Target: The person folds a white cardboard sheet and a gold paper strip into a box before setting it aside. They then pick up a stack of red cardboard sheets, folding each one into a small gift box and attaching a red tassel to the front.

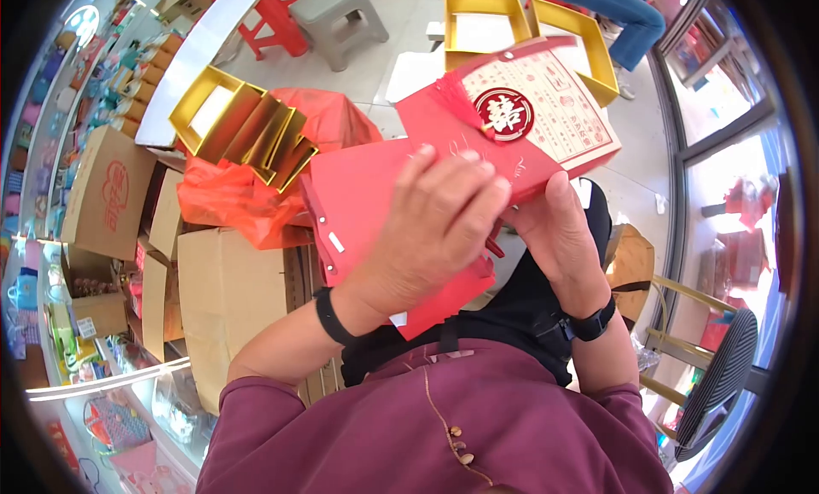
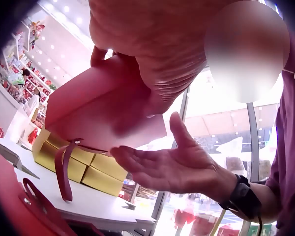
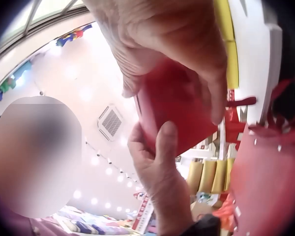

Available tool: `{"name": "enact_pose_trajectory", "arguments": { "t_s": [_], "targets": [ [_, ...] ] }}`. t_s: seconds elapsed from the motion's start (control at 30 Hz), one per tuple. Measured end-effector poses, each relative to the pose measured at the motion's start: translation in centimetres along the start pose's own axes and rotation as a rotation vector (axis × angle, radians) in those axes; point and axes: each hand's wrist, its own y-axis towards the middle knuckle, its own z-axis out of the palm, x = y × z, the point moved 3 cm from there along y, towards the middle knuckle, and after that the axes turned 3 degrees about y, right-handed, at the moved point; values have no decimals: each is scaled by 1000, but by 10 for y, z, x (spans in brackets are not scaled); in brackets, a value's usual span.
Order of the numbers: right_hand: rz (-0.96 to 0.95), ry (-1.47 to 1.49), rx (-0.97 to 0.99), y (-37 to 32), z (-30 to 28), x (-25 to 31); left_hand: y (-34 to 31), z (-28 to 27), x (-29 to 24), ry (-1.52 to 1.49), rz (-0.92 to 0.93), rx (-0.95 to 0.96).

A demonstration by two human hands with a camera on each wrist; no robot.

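Observation:
A boxy red gift bag (image 1: 559, 110) with a cream printed front, a round double-happiness emblem and a red tassel (image 1: 461, 101) is held tilted over the lap. My left hand (image 1: 439, 217) lies across its red side, fingers on top; the right wrist view shows the thumb on the opposite face, gripping the edge. My right hand (image 1: 559, 238) is at the lower edge, thumb raised. In the left wrist view its fingers extend straight below the bag, palm up. A dark red strap (image 2: 64, 172) hangs from the bag. More red gift bags (image 1: 341, 178) lie beneath my left forearm.
Open gold boxes (image 1: 486, 25) stand ahead, and more gold boxes (image 1: 205, 119) sit left on an orange-red plastic bag (image 1: 247, 200). Cardboard boxes (image 1: 230, 298) are at the left, beside lit shelves (image 1: 51, 144). A grey stool (image 1: 337, 20) stands beyond; a chair (image 1: 721, 383) is at the right.

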Motion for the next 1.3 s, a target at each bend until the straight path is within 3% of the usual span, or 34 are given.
{"name": "enact_pose_trajectory", "arguments": {
  "t_s": [0.17, 0.27, 0.4, 0.47, 0.57, 0.63, 0.7, 0.87, 1.03, 1.3],
  "targets": [
    [21, -58, -120, 8, -7, -16, -7, -7, -7, -232, -35, 187],
    [72, -59, -163, 11, -24, -20, -6, -45, 32, -31, -13, 11],
    [44, 21, -182, 13, -42, -17, -15, -114, 127, 275, -642, -167],
    [49, 84, -158, 15, -43, -14, -50, -139, 186, 682, -481, -83],
    [117, 107, -193, 12, -39, -7, -80, -150, 221, 583, -725, 120],
    [33, -75, -164, 4, -28, -1, -88, -148, 224, 540, -705, 146],
    [182, 180, -208, 10, -40, -5, -91, -147, 226, 502, -700, 128],
    [190, 186, -187, 11, -40, -6, -75, -150, 201, 457, -639, 56],
    [170, 82, -216, 15, -37, -1, -44, -147, 132, 117, -581, 206],
    [148, -45, -286, 18, -68, 18, -34, -124, 61, -232, -274, 471]
  ]
}}
